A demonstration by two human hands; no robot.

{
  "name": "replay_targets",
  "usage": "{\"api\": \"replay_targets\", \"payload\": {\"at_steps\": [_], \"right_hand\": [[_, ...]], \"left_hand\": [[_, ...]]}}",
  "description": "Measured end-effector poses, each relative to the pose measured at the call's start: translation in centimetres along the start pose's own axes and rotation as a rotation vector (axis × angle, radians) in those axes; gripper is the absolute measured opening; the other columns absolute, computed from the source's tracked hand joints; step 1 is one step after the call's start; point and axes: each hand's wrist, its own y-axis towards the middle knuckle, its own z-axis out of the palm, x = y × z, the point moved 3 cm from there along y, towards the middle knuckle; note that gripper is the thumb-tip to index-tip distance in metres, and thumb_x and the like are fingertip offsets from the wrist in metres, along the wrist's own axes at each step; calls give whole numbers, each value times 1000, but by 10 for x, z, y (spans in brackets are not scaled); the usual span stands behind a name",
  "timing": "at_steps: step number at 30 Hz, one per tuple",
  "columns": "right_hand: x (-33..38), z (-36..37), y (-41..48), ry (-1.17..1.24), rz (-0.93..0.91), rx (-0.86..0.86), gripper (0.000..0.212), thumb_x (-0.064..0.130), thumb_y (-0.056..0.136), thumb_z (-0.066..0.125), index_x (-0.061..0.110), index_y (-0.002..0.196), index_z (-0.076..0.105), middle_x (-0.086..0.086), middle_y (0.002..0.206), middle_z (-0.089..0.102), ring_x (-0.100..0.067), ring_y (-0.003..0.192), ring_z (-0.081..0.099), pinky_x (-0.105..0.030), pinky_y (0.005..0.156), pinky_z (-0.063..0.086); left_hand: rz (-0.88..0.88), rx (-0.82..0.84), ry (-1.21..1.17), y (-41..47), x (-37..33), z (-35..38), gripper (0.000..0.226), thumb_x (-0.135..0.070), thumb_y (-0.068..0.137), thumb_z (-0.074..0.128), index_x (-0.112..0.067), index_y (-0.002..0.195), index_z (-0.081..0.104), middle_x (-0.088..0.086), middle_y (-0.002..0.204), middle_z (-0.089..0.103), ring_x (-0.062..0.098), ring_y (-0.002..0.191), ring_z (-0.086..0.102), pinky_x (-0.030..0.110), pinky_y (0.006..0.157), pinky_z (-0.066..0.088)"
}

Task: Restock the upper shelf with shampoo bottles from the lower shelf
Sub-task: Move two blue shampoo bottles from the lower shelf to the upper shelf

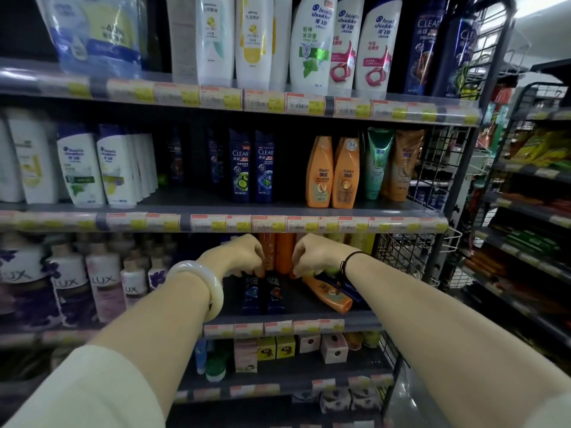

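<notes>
On the lower shelf [355,323] two dark blue CLEAR shampoo bottles [251,293] stand side by side. My left hand [239,254] curls down over their caps, fingertips closed on the left one. My right hand [315,256] grips the top of an orange shampoo bottle [329,296], which leans tilted with its base toward the shelf's front right. A blue bottle [346,284] lies behind it. Tall orange bottles [284,253] stand at the back between my hands. The upper shelf [173,208] holds two CLEAR bottles [251,168] and two orange bottles [333,174], with a gap to their left.
White Head & Shoulders bottles [99,168] fill the upper shelf's left side and tubes [392,165] its right. LUX bottles [102,282] stand left of my left arm. A wire mesh panel [432,168] closes the shelf's right end. Small boxes [278,347] sit on the shelf below.
</notes>
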Motion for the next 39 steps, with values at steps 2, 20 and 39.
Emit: {"api": "replay_targets", "payload": {"at_steps": [2,20,39], "right_hand": [[-3,8,2,13,12,18,33,16,80,72,4,110,66,-12,112,68,-6,71,57,-20,59,49],[-42,79,52,107,159,213,37,15,81,70,2,115,64,-9,93,62,-13,75,57,-21,57,45],[-82,117,156,219,213,124,37,17,80,70,0,112,64,-14,116,64,-26,104,62,-28,76,46]], "left_hand": [[-18,26,4,0,7,5,18,-8,81,68,-15,97,64,-1,88,59,11,75,54,27,67,49],[-179,184,-81,44,67,60,26,-8,79,71,-10,103,64,7,93,60,15,75,56,22,55,47],[-244,58,-181,139,124,89,46,-13,71,75,-10,115,60,10,119,62,25,108,59,30,87,48]]}}
